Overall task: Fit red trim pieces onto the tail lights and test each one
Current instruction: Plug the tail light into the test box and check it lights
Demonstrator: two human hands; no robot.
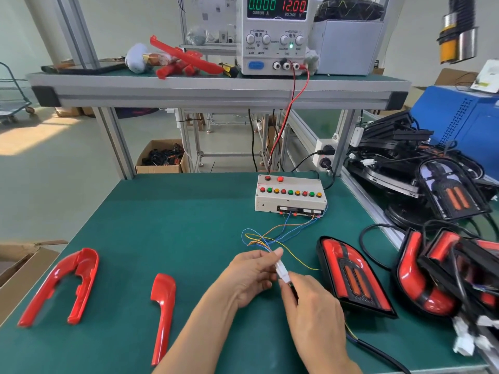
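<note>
A tail light (353, 273) with red trim lies on the green mat right of my hands. My left hand (251, 276) pinches the white connector (281, 268) on the thin coloured wires coming from the test box (290, 195). My right hand (313, 317) grips the mating plug on the tail light's black cable, and the two plugs meet between my hands. Two loose red trim pieces lie to the left: a U-shaped one (64, 284) and a narrow curved one (162, 311).
A power supply (275, 36) reading 0.000 A and 12.00 V stands on the upper shelf (216, 87), beside more red trims (183, 60). Several tail lights (437, 276) are piled at the right edge. A cardboard box (16, 268) sits at the left.
</note>
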